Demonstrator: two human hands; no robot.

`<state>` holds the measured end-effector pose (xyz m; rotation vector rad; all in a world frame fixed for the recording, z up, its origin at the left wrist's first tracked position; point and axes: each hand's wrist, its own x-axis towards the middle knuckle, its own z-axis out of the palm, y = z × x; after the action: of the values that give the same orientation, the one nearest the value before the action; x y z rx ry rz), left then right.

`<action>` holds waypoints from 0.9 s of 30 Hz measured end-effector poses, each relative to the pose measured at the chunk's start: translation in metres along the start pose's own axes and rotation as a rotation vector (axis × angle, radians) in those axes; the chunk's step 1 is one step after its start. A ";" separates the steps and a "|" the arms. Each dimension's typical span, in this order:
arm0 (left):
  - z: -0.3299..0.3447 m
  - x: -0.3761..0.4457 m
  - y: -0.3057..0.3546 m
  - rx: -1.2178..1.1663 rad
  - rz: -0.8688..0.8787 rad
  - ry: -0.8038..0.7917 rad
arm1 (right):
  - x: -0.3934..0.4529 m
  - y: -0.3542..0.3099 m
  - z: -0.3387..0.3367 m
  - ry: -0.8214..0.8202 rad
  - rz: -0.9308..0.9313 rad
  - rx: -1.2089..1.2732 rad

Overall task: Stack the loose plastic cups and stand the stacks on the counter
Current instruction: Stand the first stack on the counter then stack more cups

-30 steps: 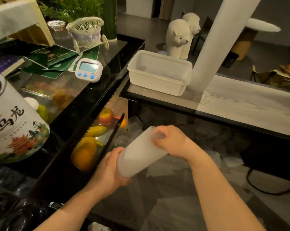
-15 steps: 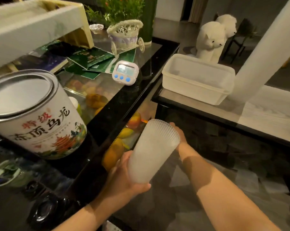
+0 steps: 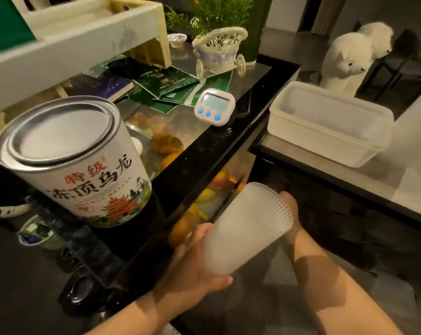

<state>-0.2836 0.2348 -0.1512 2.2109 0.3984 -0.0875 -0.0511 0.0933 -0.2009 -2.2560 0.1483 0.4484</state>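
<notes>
- A large tea tin (image 3: 69, 160) with a silver lid and Chinese lettering stands upright at the left on the black glass-topped counter (image 3: 204, 151).
- Behind it on the counter lie green booklets (image 3: 170, 85), and a small white wicker cart (image 3: 219, 49) stands before a green plant (image 3: 214, 10).
- A white digital timer (image 3: 215, 106) with blue buttons rests near the counter's right edge; orange and yellow fruit (image 3: 167, 143) shows under the glass.
- The left hand (image 3: 195, 269) grips the narrow bottom end of the stack of plastic cups (image 3: 247, 228), thumb curled under the base and fingers wrapped round the far side.
- The stack is translucent white, tilted with its ribbed rims pointing up and right, held in the air just beside the counter's edge and not touching it.
- The right hand (image 3: 290, 209) lies behind the wide rim end of the stack, mostly hidden by it; only a fingertip and the wrist show, so I cannot tell how its fingers are set or whether it touches the cups.
- Further right, an empty-looking white plastic tub (image 3: 325, 126) sits on a lower wood-grain shelf (image 3: 410, 189).
- Two white plush animals (image 3: 349, 56) stand beyond the tub.
</notes>
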 end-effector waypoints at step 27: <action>0.066 0.031 0.033 0.374 -0.023 -0.140 | -0.122 0.050 -0.135 -0.425 -0.253 0.077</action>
<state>-0.2389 0.1724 -0.1741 2.5476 0.3515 -0.3524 -0.1403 -0.0456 -0.1095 -2.0193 -0.3292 0.7553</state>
